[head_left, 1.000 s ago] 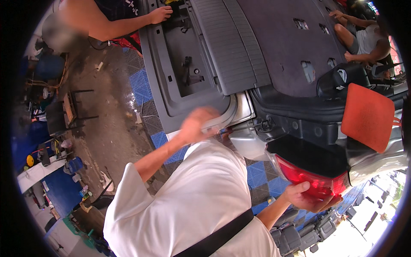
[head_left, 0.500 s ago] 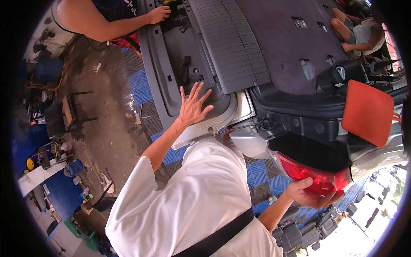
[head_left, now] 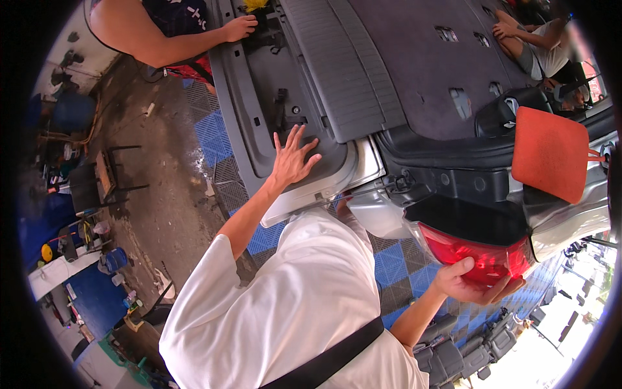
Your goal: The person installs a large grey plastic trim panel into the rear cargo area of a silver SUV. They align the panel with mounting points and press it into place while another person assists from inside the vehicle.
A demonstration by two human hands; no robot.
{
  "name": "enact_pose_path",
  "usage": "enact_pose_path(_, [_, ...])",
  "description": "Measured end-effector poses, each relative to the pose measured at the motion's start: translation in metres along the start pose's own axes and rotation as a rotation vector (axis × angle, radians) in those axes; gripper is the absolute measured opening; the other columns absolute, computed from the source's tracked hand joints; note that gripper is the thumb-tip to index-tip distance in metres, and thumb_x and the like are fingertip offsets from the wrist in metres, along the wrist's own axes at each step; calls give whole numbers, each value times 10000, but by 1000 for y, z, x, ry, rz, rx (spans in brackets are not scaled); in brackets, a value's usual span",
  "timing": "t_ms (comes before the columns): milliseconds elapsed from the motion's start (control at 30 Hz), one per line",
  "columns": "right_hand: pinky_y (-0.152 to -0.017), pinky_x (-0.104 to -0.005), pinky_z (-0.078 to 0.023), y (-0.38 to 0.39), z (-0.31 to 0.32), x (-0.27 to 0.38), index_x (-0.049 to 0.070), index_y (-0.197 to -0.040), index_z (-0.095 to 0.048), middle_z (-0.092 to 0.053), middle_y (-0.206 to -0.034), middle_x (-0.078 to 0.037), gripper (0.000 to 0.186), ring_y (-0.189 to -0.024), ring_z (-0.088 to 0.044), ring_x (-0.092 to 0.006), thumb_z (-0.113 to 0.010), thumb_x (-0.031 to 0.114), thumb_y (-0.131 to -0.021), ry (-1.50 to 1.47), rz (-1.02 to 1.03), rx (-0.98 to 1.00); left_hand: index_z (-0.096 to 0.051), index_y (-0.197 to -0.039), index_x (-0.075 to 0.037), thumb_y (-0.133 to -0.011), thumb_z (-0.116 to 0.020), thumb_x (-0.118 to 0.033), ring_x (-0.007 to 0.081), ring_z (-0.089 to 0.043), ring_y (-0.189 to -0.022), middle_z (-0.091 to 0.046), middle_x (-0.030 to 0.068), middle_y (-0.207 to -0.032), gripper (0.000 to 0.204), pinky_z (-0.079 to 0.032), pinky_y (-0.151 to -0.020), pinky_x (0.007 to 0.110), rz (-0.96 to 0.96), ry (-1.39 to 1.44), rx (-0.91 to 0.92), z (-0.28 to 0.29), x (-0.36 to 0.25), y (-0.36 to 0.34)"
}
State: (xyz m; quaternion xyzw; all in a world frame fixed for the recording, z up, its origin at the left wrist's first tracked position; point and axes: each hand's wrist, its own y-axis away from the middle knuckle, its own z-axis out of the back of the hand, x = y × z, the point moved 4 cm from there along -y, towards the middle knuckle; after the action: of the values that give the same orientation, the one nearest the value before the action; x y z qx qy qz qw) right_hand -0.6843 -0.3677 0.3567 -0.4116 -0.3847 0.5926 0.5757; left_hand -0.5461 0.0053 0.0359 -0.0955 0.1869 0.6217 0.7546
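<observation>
My left hand [head_left: 295, 157] lies palm down with fingers spread on the dark grey plastic inner panel of the lowered tailgate [head_left: 329, 152], near its corner. My right hand [head_left: 476, 282] cups the red tail light [head_left: 476, 257] from below, thumb on the lens and fingers curled along its lower edge. The tail light sits at the rear corner of the car body [head_left: 551, 243], with a black upper face. I cannot tell whether it is fastened. A thin rod or cable [head_left: 353, 198] runs between the tailgate and the body.
A co-worker's hand [head_left: 241, 28] rests on the tailgate's far part, by a yellow bristly thing [head_left: 254, 5]. Another person [head_left: 547, 48] sits beyond the cargo floor [head_left: 421, 71]. An orange flap [head_left: 551, 155] hangs at right. Removed seats [head_left: 447, 353] stand on blue-grey floor tiles.
The orange flap appears slightly higher and farther left. The seated person's arms have shifted. My right thumb sits slightly higher on the lens, while my left hand stays nearly in place.
</observation>
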Motion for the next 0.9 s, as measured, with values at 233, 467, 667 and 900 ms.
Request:
enact_pose_path(233, [-1142, -539, -543, 0, 0, 1, -6, -1485, -446, -376, -1627, -284, 679, -1537, -379, -461, -676, 447, -1035, -38, 24, -10, -744, -1329, -144, -1010, -675, -512, 394, -312, -1596, -415, 205, -1668, 492, -186, -1246, 733, 85, 274, -182, 37, 9, 8])
enact_pose_path(467, [-1130, -566, -554, 1, -1, -1, 35, -1514, -438, -373, -1630, -303, 709, -1534, -382, -487, -640, 511, -1030, 30, 14, -6, -769, -1188, -20, -1002, -767, -221, 284, -687, -1211, -748, 149, -1256, 274, -499, -1078, 419, 605, 293, -865, 60, 182, 163])
enact_pose_path(667, [-1134, -570, -548, 0, 1, 0, 45, -1526, -439, -378, -1633, -292, 713, -1536, -370, -496, -647, 509, -1026, 42, 7, -3, -804, -1160, -29, -907, -802, -359, 357, -787, -1004, -807, 205, -1046, 416, -599, -919, 448, 1308, 216, -413, -33, 265, 338])
enact_pose_path(900, [-1188, -623, -471, 0, 1, 2, 52, -1537, -439, -377, -1638, -289, 715, -1544, -349, -507, -648, 506, -1026, 9, -28, 4, -821, -1113, -74, -825, -894, -338, 365, -776, -1037, -807, 176, -1085, 398, -600, -930, 478, 1431, 91, -418, -71, 234, 377])
